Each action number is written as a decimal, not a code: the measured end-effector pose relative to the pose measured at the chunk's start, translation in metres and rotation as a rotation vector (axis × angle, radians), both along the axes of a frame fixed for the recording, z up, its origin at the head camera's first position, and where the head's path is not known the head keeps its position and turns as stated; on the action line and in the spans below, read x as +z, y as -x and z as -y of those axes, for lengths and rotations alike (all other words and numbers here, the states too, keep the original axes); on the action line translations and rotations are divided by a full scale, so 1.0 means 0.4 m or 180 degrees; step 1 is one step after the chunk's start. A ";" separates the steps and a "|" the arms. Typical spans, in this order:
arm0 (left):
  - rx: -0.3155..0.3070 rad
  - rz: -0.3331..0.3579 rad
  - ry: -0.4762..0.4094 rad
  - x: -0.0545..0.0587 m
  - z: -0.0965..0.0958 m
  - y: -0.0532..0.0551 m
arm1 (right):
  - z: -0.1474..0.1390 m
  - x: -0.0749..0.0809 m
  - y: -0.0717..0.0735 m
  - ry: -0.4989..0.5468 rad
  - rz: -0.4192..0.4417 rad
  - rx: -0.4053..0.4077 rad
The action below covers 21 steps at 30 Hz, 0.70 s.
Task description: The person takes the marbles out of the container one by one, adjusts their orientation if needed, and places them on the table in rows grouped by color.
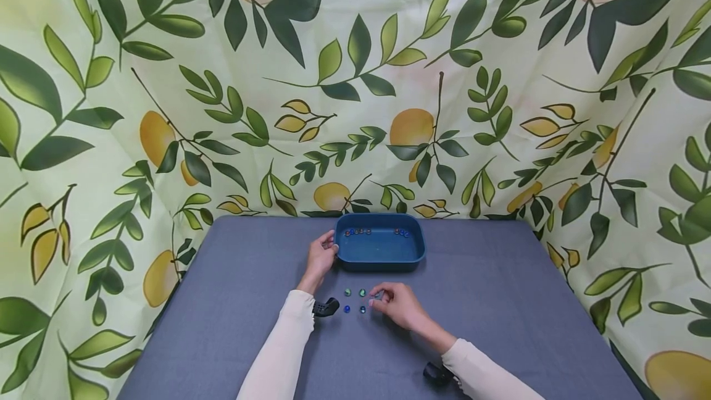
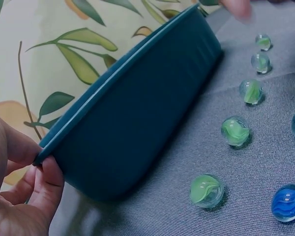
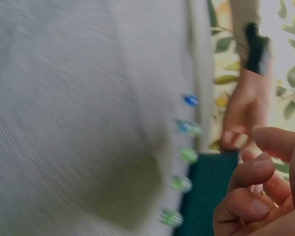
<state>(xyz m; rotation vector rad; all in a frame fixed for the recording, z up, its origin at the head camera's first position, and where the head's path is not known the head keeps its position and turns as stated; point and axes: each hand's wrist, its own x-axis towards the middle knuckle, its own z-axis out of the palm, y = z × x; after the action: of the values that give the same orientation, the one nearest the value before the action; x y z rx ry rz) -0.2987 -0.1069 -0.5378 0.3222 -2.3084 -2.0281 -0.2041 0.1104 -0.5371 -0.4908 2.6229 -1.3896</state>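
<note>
My left hand [image 1: 321,258] pinches the rim of a blue-green plastic tub [image 1: 380,266] at its left side, thumb and fingertips on the edge. Inside the tub, along its far side, lie several blue and amber marbles [image 1: 360,231]. My right hand [image 1: 401,307] hovers over the cloth in front of the tub, fingers loosely bent, thumb and index apart, with nothing seen between them. Several clear marbles with green swirls [image 2: 235,131] stand in a row before the tub; part of that row is hidden behind my right hand in the head view. Blue marbles [image 2: 288,202] sit nearer me.
A grey-blue cloth [image 1: 250,301] covers the table. Fabric [image 1: 355,110] printed with leaves and lemons hangs behind and on both sides, close behind the tub. Each wrist carries a black camera mount [image 1: 326,307].
</note>
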 end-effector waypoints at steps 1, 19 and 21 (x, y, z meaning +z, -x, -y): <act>-0.0003 -0.0003 0.0003 0.000 0.000 0.000 | -0.007 0.015 0.003 0.0006 -0.0016 -0.0014; 0.0008 -0.0033 0.0038 0.002 0.002 -0.003 | -0.049 0.224 0.117 0.0083 -0.0394 -0.0326; 0.0017 -0.0033 0.0038 -0.001 0.001 -0.003 | -0.041 0.231 0.135 0.0084 -0.0400 -0.0317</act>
<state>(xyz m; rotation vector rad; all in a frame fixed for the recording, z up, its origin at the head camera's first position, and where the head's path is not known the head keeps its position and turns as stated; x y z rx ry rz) -0.2976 -0.1075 -0.5383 0.3162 -2.3100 -2.0078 -0.2581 0.1269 -0.4448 -0.4713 2.7672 -1.4699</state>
